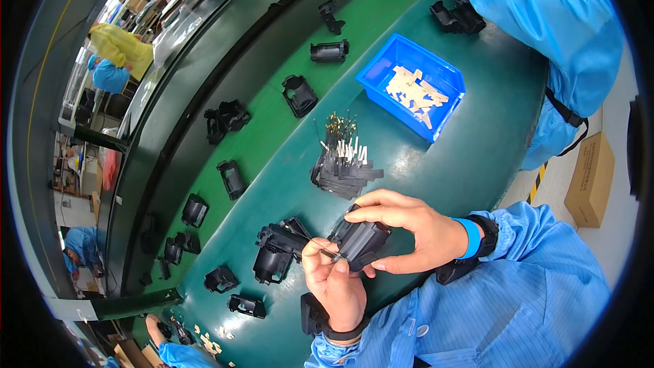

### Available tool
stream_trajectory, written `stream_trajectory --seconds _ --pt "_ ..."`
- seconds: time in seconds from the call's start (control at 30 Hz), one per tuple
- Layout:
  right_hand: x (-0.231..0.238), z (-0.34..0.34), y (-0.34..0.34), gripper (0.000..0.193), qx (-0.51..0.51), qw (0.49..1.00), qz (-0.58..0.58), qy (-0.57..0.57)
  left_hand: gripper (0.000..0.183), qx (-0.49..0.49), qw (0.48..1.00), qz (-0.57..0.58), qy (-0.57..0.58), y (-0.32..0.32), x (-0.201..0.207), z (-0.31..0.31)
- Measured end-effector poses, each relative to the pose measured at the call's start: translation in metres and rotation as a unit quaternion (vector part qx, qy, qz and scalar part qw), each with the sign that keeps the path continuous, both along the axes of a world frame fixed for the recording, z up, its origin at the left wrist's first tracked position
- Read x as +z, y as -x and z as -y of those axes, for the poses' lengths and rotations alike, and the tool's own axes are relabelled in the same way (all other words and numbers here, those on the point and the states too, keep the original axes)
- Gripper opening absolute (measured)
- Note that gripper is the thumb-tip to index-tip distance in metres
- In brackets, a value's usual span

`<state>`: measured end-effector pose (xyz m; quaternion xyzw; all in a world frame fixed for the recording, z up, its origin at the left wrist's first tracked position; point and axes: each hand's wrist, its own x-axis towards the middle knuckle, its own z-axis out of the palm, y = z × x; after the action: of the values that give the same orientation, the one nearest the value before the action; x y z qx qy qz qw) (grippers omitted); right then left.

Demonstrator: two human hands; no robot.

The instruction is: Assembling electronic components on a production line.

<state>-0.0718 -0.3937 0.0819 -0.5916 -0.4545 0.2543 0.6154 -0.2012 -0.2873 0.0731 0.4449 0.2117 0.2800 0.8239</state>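
A black plastic housing (365, 237) is held low over the green table, tilted, between my two hands. My right hand (426, 228) spans it from above, thumb on the near side and fingers over the far end. At its near left end, my left hand (334, 285) is closed, with thumb and fingertips pinching there. A thin dark wire (317, 242) runs to those fingertips; where it ends is hidden. Close by on the left lies a cluster of similar black housings (274, 262). Beyond my hands is a pile of black cables (340, 167) with white and brass-coloured ends.
A blue bin (443, 126) holds small beige pieces. Several black housings (300, 95) lie along the bright green conveyor belt (269, 133). A co-worker's blue sleeve (545, 13) is at the far right, another person's hand (155, 328) at lower left. A cardboard box (590, 180) stands on the floor.
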Motion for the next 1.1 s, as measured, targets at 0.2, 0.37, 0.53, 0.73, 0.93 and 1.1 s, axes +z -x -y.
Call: stream_trajectory --seconds 0.2,0.37,0.53,0.73,0.93,1.1 --pt "-0.004 -0.003 0.002 0.061 -0.002 0.999 0.040 -0.016 0.026 0.042 0.999 0.003 0.032 -0.003 0.001 0.001" --pt "-0.004 -0.003 0.001 0.062 0.009 1.000 0.017 -0.003 0.025 0.036 0.997 0.015 0.063 -0.001 0.001 0.000" --pt "-0.005 -0.003 -0.003 0.062 0.005 0.999 0.039 -0.022 0.027 0.014 0.995 0.035 0.094 0.000 -0.001 0.001" --pt "0.000 -0.001 -0.004 0.060 0.021 0.999 0.020 -0.017 0.030 -0.029 0.994 0.026 0.106 0.003 -0.002 -0.002" --pt "0.001 -0.002 -0.003 0.058 0.044 0.999 0.003 -0.010 0.037 0.022 1.000 -0.018 -0.005 0.003 -0.008 0.002" --pt "-0.003 -0.005 -0.001 0.059 0.059 0.997 0.028 -0.029 0.037 0.065 0.992 -0.065 -0.086 0.001 -0.015 0.001"
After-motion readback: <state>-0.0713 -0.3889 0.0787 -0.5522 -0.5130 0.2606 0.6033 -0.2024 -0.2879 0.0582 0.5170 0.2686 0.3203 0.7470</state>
